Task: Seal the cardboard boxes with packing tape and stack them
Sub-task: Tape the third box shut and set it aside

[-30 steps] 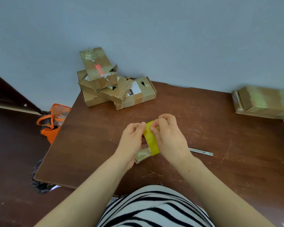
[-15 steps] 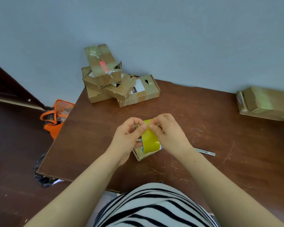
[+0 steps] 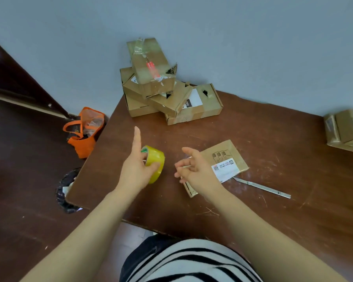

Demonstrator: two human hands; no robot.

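The scene is lit softly and evenly, and only faint shadows are cast on the table (image 3: pixel 253 200). Straight lines are bowed toward the borders. The box (image 3: pixel 346 131) at the right edge is blurred; the middle is rendered sharply.

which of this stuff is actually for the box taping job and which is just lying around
For the job: tape roll in left hand, flat box, box stack, far-right box, metal blade.
Lying about: orange bag, floor bin.
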